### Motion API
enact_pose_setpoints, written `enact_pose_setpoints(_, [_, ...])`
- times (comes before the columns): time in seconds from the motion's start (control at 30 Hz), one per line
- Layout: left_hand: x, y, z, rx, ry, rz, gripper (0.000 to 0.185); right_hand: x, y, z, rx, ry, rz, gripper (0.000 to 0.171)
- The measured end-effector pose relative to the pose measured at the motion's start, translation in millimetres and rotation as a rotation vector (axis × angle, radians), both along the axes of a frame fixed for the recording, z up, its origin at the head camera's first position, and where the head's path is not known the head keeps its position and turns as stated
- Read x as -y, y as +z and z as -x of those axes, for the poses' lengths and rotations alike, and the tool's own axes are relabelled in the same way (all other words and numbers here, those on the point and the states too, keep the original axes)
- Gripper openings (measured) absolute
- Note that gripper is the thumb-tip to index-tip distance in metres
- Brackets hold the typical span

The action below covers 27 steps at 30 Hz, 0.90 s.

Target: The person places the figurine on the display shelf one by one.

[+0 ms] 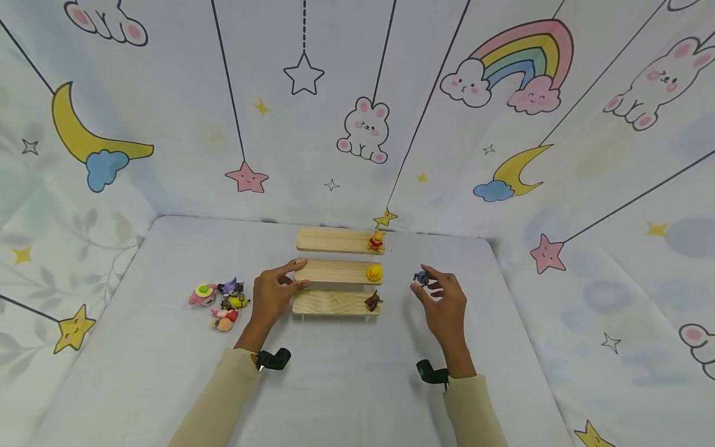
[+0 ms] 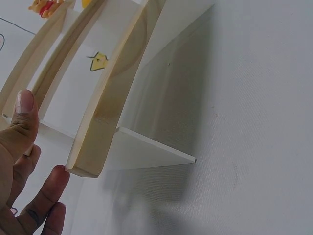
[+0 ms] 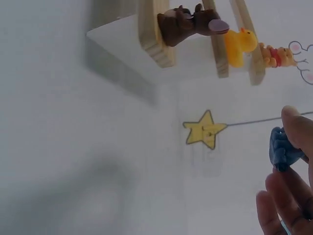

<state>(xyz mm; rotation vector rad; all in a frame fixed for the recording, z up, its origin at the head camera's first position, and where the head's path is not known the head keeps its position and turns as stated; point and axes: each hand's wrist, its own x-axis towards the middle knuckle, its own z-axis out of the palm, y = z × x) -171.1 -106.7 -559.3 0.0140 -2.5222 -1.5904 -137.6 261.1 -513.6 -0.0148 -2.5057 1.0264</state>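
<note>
A three-step wooden stand (image 1: pixel 335 271) sits mid-table, its steps (image 2: pixel 105 105) also close in the left wrist view. On its right end stand a yellow bear in red (image 1: pixel 377 239) on the top step, a yellow duck (image 1: pixel 374 272) on the middle one and a brown figure (image 1: pixel 372 301) on the lowest; all three show in the right wrist view: brown figure (image 3: pixel 188 22), duck (image 3: pixel 239 45), bear (image 3: pixel 276 55). My left hand (image 1: pixel 276 292) rests with straight fingers (image 2: pixel 22 122) against the stand's left end. My right hand (image 1: pixel 441 298) pinches a small blue figure (image 1: pixel 421 277), (image 3: pixel 283 147), to the right of the stand.
A cluster of several small toy figures (image 1: pixel 220 299) lies on the white table (image 1: pixel 346 385) left of my left hand. Printed cloth walls with stars, moons and rabbits enclose the table at the back and sides. A yellow star print (image 3: pixel 204 128) shows behind.
</note>
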Motion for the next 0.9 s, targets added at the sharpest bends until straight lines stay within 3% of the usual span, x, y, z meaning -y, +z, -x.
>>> enact_pose_setpoints(0.3, [1, -1.3, -0.1, -0.026, -0.009, -0.028, 0.049, 16, 19.4, 14.4, -0.084, 0.038, 0.052, 0.051])
enact_pose_setpoints(0.57, [1, -3.1, -0.8, -0.015, -0.006, -0.028, 0.048, 34, 36.8, 21.6, -0.086, 0.085, 0.119, 0.05])
enact_pose_setpoints(0.9, [1, -2.2, -0.7, -0.016, -0.005, -0.028, 0.049, 55, 60.7, 35.1, -0.087, 0.138, 0.104, 0.05])
